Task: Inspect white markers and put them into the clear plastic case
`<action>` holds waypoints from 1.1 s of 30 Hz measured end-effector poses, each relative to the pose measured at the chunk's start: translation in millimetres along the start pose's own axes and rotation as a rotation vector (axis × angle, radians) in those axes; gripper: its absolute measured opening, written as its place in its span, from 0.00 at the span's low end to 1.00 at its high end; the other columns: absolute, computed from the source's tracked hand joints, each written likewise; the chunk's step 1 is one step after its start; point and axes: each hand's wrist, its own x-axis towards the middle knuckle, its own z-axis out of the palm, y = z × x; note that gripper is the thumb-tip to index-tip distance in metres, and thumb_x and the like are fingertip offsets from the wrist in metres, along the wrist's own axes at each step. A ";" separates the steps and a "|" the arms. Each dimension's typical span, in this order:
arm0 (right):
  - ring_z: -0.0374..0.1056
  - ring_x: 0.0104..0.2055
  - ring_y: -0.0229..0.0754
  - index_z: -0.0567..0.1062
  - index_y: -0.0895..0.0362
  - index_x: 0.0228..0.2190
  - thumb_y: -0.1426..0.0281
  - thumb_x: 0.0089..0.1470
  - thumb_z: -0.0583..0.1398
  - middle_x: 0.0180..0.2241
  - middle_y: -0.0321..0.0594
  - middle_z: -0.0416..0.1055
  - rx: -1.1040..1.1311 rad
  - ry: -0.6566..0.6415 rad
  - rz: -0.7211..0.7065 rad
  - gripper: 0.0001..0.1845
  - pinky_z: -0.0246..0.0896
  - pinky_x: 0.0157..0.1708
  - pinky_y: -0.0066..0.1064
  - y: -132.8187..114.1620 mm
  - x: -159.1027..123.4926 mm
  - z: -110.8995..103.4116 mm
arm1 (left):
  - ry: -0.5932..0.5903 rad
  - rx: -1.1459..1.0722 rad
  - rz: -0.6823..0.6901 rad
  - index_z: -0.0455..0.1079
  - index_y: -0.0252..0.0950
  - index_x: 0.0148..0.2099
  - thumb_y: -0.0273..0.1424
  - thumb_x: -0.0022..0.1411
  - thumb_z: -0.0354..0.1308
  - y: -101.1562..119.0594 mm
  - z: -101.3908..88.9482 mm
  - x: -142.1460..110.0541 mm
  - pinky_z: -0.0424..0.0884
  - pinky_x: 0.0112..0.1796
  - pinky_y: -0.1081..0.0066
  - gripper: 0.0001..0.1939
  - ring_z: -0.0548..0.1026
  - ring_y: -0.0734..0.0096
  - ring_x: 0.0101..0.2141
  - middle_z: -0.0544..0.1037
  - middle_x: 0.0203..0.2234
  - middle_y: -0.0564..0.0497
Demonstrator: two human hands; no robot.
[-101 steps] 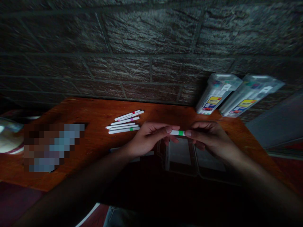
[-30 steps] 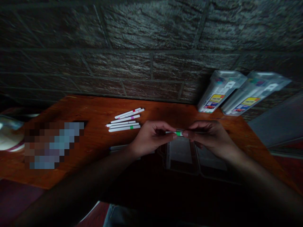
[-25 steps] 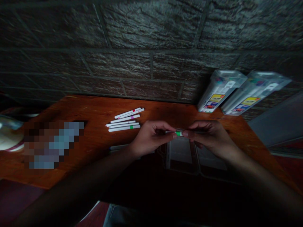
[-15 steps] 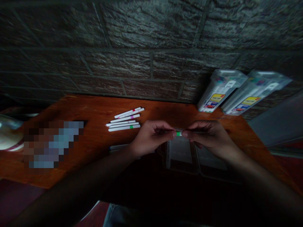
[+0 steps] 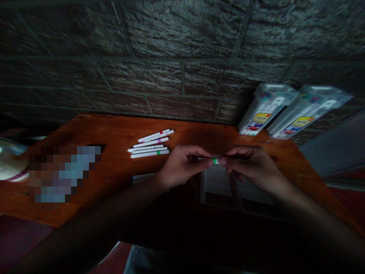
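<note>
Between my two hands is a white marker with a green band point(image 5: 215, 161); only its short middle part shows. My left hand point(image 5: 185, 163) pinches one end with thumb and forefinger. The other end sits in the pinch of my right hand point(image 5: 251, 163). Below the hands lies an open clear plastic case point(image 5: 218, 182), its edges dim in shadow. To the left of my left hand, several white markers point(image 5: 149, 146) with coloured bands lie in a loose group. Nearer me, a marker with a blue end point(image 5: 142, 177) is partly covered by my left forearm.
Two clear plastic cases with yellow labels point(image 5: 259, 114) point(image 5: 302, 118) lean on the stone-pattern wall point(image 5: 159, 76) at the back right. A pale container point(image 5: 11, 160) stands at the left edge, beside a blurred-out patch. All this is around a wooden table point(image 5: 99, 133).
Hardly anything differs. Both hands keep their pinch on the green-banded marker, with only a tiny shift of the fingers. The markers and cases stay put.
</note>
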 end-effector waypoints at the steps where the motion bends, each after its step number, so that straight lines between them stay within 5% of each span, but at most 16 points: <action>1: 0.61 0.16 0.32 0.84 0.54 0.29 0.55 0.49 0.76 0.21 0.35 0.76 -0.003 -0.002 0.000 0.16 0.54 0.14 0.25 0.0 0.0 0.4 | 0.001 0.007 0.002 0.82 0.33 0.41 0.32 0.62 0.70 -0.5 0.1 -0.1 0.74 0.33 0.73 0.08 0.80 0.72 0.31 0.86 0.33 0.47; 8: 0.77 0.30 0.42 0.86 0.52 0.32 0.61 0.53 0.74 0.31 0.39 0.84 -0.215 0.029 -0.208 0.09 0.71 0.29 0.32 1.8 -7.0 7.4 | 0.006 0.022 0.004 0.83 0.32 0.40 0.31 0.62 0.69 -1.1 3.2 -2.9 0.72 0.32 0.75 0.07 0.80 0.72 0.31 0.86 0.33 0.47; 11: 0.77 0.30 0.43 0.86 0.52 0.33 0.62 0.57 0.71 0.31 0.39 0.84 -0.355 0.033 -0.273 0.07 0.71 0.30 0.33 0.8 -10.8 11.1 | -0.001 0.065 0.021 0.82 0.32 0.41 0.30 0.64 0.68 0.6 3.4 -3.3 0.70 0.30 0.76 0.06 0.79 0.74 0.30 0.86 0.32 0.48; 20: 0.78 0.33 0.47 0.86 0.51 0.32 0.55 0.58 0.71 0.33 0.41 0.85 -0.309 0.034 -0.227 0.13 0.73 0.34 0.36 -3.0 -11.8 12.7 | -0.048 0.025 0.047 0.81 0.33 0.41 0.31 0.64 0.66 1.7 4.1 -4.0 0.72 0.31 0.75 0.07 0.81 0.70 0.33 0.86 0.35 0.46; 33: 0.79 0.33 0.43 0.87 0.50 0.34 0.61 0.54 0.74 0.33 0.39 0.85 -0.115 0.013 -0.201 0.07 0.74 0.35 0.33 -3.6 -8.9 11.7 | -0.019 -0.013 0.027 0.82 0.32 0.42 0.29 0.63 0.69 0.7 3.6 -2.6 0.71 0.31 0.76 0.06 0.79 0.74 0.31 0.85 0.33 0.48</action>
